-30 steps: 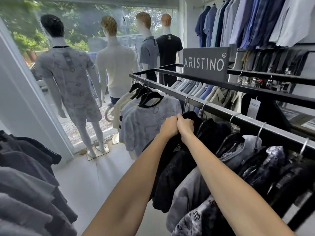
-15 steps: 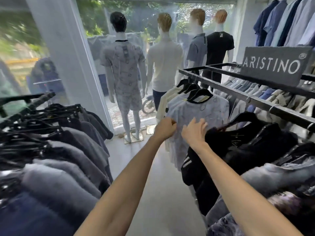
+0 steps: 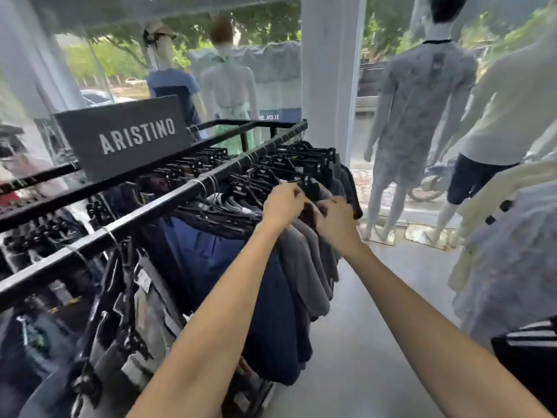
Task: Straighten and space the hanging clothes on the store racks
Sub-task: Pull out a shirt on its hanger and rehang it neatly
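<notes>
Near the far end of the black metal rack rail [image 3: 150,208], the left hand [image 3: 283,203] and right hand [image 3: 334,220] pinch black plastic hangers [image 3: 310,188] carrying light, floppy grey garments [image 3: 301,267], probably best moved by the stiff hangers.

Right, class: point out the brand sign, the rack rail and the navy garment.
brand sign [image 3: 126,137], head view, its lettering.
rack rail [image 3: 162,202], head view, bare bar stretch.
navy garment [image 3: 208,257], head view, upper cloth.
</notes>
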